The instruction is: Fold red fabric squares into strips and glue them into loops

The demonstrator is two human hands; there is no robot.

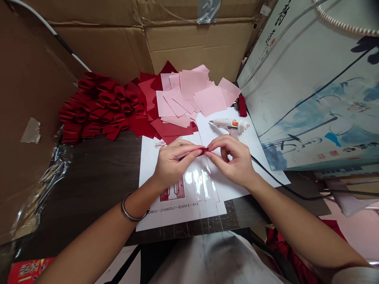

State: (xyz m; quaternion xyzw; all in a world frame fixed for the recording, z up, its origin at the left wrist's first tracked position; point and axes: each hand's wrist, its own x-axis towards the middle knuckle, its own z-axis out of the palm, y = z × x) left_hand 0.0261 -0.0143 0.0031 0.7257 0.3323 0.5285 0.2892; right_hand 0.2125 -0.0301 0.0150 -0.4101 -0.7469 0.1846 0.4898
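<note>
A small folded piece of dark red material (201, 151) is pinched between the fingertips of both hands, above the white sheets in the middle. My left hand (174, 159) grips its left side, thumb below and fingers on top. From the right, my right hand (232, 157) pinches the other end; much of the piece is hidden by the fingers. Just beyond the right hand lies a white glue gun (229, 125) with an orange mark, its nozzle facing left. Taped white paper sheets (189, 215) lie beneath both hands, one with printed text and a picture.
Rolled dark red pieces (100, 104) are heaped at the back left. Pink squares (210, 98) lie over red squares (171, 130) at the back. Cardboard walls (201, 49) and a painted white box (314, 94) close in the dark table (103, 185). A black cord (272, 179) runs off right.
</note>
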